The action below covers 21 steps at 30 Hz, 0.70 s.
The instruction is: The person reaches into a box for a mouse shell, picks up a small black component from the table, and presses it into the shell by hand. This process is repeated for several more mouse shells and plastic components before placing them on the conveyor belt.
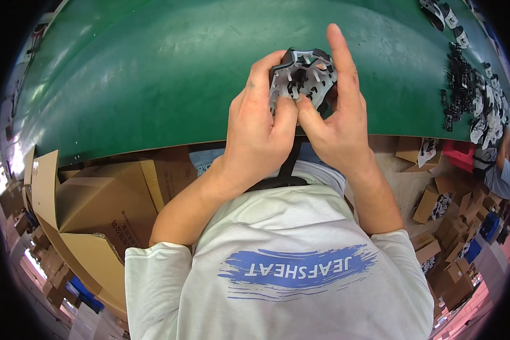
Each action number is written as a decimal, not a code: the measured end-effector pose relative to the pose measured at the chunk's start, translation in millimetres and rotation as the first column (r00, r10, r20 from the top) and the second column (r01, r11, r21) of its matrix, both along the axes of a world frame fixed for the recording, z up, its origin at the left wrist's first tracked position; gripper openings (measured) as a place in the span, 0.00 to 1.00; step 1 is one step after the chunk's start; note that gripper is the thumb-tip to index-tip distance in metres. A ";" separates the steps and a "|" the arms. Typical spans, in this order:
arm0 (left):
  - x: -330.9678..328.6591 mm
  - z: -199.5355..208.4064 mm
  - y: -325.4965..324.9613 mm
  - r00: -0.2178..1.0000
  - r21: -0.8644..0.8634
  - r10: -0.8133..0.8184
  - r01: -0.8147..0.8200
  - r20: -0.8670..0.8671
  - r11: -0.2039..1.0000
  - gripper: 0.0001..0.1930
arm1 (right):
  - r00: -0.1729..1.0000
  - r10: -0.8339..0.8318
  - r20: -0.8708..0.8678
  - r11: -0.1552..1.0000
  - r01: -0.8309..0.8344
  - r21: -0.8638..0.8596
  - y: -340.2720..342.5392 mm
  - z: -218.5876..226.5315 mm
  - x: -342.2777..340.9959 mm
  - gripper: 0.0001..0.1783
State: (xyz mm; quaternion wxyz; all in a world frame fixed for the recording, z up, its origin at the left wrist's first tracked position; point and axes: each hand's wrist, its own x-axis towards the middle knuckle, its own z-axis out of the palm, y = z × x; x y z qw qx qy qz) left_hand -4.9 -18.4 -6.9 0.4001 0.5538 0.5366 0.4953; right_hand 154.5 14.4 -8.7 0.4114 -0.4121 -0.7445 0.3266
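Above the green table, close to its near edge, I hold a hollow black-and-grey plastic housing (281, 85) with its inner side facing up. Pale posts and small black parts show inside it. My left hand (258, 116) grips the housing's left side, fingers wrapped round the outer edge and thumb pressed to the inside near the lower rim. On the other side, my right hand (345, 119) supports it with the thumb at the same lower rim. Its index finger points straight up, away from the part; its other fingers are mostly hidden behind the housing.
The green table (153, 73) spreads out ahead. At its right end lie a heap of black parts (460, 85) and several white-and-black pieces (487, 107). A big open cardboard box (107, 198) stands at my left. More boxes (430, 204) and another person (501, 173) are at right.
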 end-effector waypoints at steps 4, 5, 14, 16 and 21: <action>-5.6 7.7 1.4 0.995 -0.111 -0.055 0.064 0.082 0.992 0.27 | 0.997 -0.002 -0.071 0.977 -0.013 -0.215 4.9 13.8 1.5 0.52; -6.5 14.6 0.5 0.980 -0.191 -0.087 0.121 0.177 0.974 0.28 | 0.989 -0.007 -0.145 0.902 -0.056 -0.427 5.9 20.4 3.4 0.51; -37.9 53.0 -8.7 0.759 -0.459 0.177 0.175 0.627 0.871 0.39 | 0.828 0.141 -0.543 0.647 -0.492 -0.583 22.7 53.8 43.6 0.56; -46.4 58.2 -16.3 0.760 -0.364 0.161 0.106 0.630 0.925 0.36 | 0.985 0.118 -0.126 0.864 -0.164 -0.475 39.2 56.6 82.5 0.48; -107.5 98.3 -61.4 0.626 -0.058 -0.004 0.079 0.780 0.995 0.33 | 0.458 -0.602 0.654 0.727 0.654 0.211 53.9 42.0 192.8 0.25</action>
